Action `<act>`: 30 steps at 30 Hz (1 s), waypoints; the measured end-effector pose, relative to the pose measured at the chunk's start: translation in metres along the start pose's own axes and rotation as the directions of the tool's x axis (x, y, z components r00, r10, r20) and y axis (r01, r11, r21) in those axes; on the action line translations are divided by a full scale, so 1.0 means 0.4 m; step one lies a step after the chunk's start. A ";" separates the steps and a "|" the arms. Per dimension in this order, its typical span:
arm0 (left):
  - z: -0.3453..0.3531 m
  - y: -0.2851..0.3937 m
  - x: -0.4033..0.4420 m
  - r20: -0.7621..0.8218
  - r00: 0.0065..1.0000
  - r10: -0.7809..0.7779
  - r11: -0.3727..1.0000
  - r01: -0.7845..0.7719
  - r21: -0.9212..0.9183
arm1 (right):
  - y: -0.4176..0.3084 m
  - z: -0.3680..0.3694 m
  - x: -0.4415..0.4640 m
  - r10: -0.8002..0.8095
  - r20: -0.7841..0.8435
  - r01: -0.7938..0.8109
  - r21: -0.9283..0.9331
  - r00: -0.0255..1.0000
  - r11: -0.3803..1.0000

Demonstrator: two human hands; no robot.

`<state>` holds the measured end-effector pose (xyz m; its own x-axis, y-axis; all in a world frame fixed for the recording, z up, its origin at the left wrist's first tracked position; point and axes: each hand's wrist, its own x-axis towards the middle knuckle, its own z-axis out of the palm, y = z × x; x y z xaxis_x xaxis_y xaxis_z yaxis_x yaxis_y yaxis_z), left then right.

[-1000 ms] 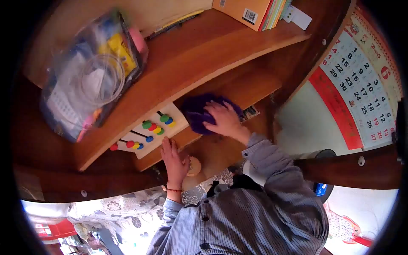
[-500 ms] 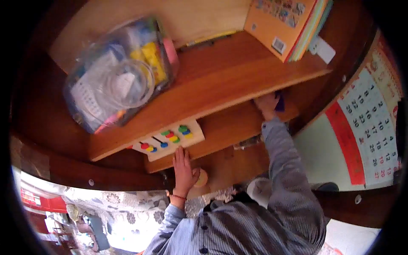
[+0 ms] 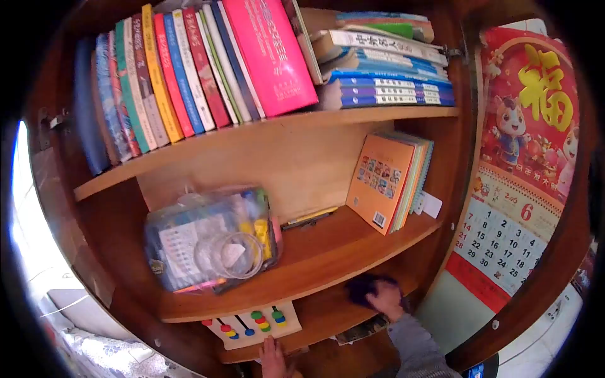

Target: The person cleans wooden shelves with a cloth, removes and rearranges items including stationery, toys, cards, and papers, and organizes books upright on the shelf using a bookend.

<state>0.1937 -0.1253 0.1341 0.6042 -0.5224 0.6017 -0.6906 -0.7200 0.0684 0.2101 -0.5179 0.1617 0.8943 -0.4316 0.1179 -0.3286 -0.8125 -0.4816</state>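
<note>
A dark purple cloth lies bunched on the lower shelf, partly covered by my right hand, which grips it from the right. At the front edge of that shelf rests my left hand, fingers stretched out. Its fingertips are beside the lower right corner of a wooden bead board, perhaps touching it. Red, yellow, blue and green beads sit on the board's dark slanted rods. The lower part of my left hand runs out of view.
The shelf above carries a clear plastic bag of colourful items, pens and an orange book among others. Upright books and a stack of books fill the top shelf. A calendar hangs at the right.
The view has tilted upward, bringing the top shelf of books in. My right hand has moved left along the lower shelf with the purple cloth, now more visible. My left hand stays by the bead board.
</note>
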 end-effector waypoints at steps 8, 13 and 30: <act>0.142 -0.056 -0.058 0.254 0.955 -0.155 0.984 0.173 -0.050 | 0.056 0.150 0.064 0.129 -0.437 -0.188 -0.095 0.890 0.978; 0.061 -0.020 -0.030 0.263 0.954 -0.146 0.976 0.183 -0.120 | -0.110 0.220 -0.072 -0.173 -0.305 0.128 -0.161 0.937 0.979; 0.046 -0.018 -0.004 0.385 0.894 -0.229 0.956 0.280 -0.081 | 0.096 0.133 0.149 0.146 -0.534 -0.303 -0.218 0.832 0.928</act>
<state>0.2050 -0.1278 0.1179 0.8515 -0.4780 0.2155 -0.5236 -0.7979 0.2988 0.2670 -0.5542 0.1040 0.5341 -0.6877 0.4918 -0.6421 -0.7084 -0.2932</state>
